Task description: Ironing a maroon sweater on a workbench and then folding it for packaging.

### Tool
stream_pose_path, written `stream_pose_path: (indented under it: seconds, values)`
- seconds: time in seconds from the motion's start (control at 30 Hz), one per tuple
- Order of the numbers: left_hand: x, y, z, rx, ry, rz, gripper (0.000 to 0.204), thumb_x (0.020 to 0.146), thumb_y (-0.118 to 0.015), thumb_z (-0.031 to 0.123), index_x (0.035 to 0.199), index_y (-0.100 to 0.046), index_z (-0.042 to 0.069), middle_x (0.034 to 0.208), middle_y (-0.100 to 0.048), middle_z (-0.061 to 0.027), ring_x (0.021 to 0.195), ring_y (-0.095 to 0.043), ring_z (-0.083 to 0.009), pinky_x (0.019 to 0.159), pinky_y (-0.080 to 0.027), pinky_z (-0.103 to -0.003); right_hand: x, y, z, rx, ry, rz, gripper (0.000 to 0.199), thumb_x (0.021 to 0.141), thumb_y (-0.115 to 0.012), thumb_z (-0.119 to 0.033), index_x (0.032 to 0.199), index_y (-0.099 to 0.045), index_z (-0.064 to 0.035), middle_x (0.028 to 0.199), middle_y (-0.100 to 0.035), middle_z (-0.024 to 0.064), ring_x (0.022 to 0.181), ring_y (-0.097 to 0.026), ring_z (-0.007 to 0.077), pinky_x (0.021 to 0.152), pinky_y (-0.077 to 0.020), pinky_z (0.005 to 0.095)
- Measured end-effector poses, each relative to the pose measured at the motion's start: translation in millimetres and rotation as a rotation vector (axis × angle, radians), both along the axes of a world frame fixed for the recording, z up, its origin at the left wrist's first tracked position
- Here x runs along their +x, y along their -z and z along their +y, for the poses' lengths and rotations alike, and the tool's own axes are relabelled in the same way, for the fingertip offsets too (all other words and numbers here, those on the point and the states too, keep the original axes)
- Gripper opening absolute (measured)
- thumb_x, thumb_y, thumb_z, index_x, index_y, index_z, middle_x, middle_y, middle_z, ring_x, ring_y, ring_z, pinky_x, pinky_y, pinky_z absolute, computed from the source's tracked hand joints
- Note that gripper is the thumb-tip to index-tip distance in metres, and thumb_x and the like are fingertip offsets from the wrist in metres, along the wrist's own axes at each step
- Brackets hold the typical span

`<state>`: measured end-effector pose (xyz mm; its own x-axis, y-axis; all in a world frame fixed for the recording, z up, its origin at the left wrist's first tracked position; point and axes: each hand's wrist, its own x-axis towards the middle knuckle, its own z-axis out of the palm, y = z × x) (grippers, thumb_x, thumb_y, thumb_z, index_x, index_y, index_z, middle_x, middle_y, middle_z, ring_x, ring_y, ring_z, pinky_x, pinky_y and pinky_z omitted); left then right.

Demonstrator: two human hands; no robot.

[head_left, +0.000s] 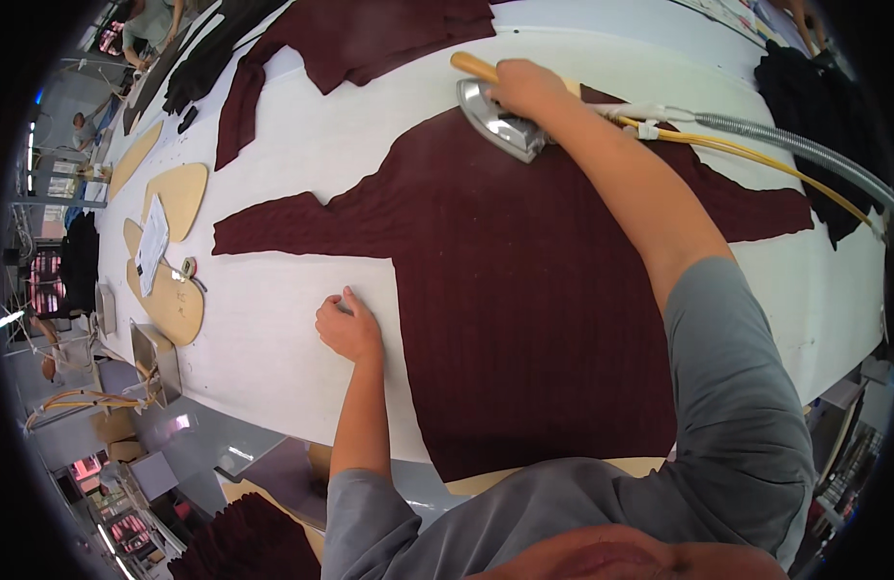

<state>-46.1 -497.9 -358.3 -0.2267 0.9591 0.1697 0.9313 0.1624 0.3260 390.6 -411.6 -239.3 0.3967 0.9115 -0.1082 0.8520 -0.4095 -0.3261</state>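
- Dark maroon knitted long-sleeved sweater lies spread on the broad white cloth-covered table, sleeves stretched out to both sides, its hem nearest the person.
- Silver metal iron with a yellowish-brown rounded handle sits at the sweater's upper edge, partly over the knit; whether its sole presses down cannot be told.
- Right hand is closed around the iron's handle, that arm reaching across the sweater.
- Left hand is loosely curled, a gap between thumb and forefinger, just beside the sweater's left edge; contact with the table is unclear.
- Ribbed grey hose and thin yellow tubes run rightward from near the iron.
- Second maroon garment lies beyond the sweater.
- Flat tan rounded boards and white paper sheets lie at the far left.
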Motion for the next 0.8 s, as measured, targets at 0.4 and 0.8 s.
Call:
stream_pose_path:
  seconds: [0.4, 0.8]
  values:
    - [7, -7, -3, 0.007, -0.007, -0.032, 0.034, 0.104, -0.054, 0.031, 0.103, -0.068, 0.000, 0.092, -0.065, -0.0132, 0.090, -0.059, -0.0312, 0.088, -0.047, -0.042, 117, 5, -81, 0.035, 0.186, -0.047, 0.032, 0.093, -0.068, -0.031, 0.101, -0.068, -0.0003, 0.086, -0.073, 0.0124, 0.074, -0.069, 0.0293, 0.072, -0.0547, 0.0411]
    - [0, -7, -2, 0.011, -0.013, 0.009, 0.032, 0.104, -0.053, 0.028, 0.103, -0.069, 0.001, 0.098, -0.068, -0.0144, 0.092, -0.060, -0.0325, 0.088, -0.047, -0.042, -5, -2, -16, 0.041, 0.007, 0.064, 0.029, 0.092, -0.066, -0.028, 0.103, -0.068, -0.0012, 0.087, -0.071, 0.0136, 0.076, -0.067, 0.0319, 0.072, -0.0533, 0.0428]
